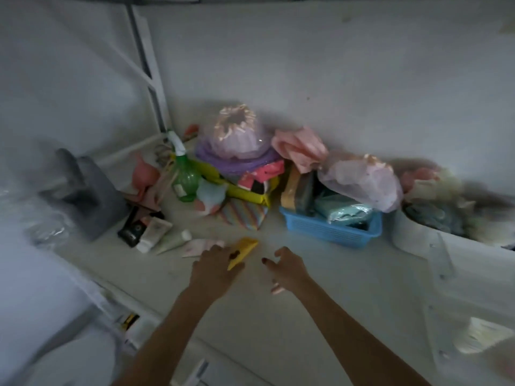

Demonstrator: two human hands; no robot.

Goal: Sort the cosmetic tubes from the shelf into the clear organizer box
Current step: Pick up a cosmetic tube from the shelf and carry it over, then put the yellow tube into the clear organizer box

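**Yellow tube grasped on the white shelf**

At the left of the shelf (320, 274), a black tube (133, 227), a white tube (153, 232), a pale capped tube (175, 240) and a pink tube (201, 246) are laid side by side. Beside them, a yellow tube (243, 252) is gripped by the left hand (216, 270). The right hand (288, 270) is held just above the shelf, fingers spread and empty. Further right, a blue basket (331, 228) is seen against the wall.

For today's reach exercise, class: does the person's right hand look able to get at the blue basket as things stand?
Probably yes. The right hand hangs open above the white shelf surface, and the stretch of shelf between it and the blue basket shows nothing in the way. The left hand is on the yellow tube, off to the other side.
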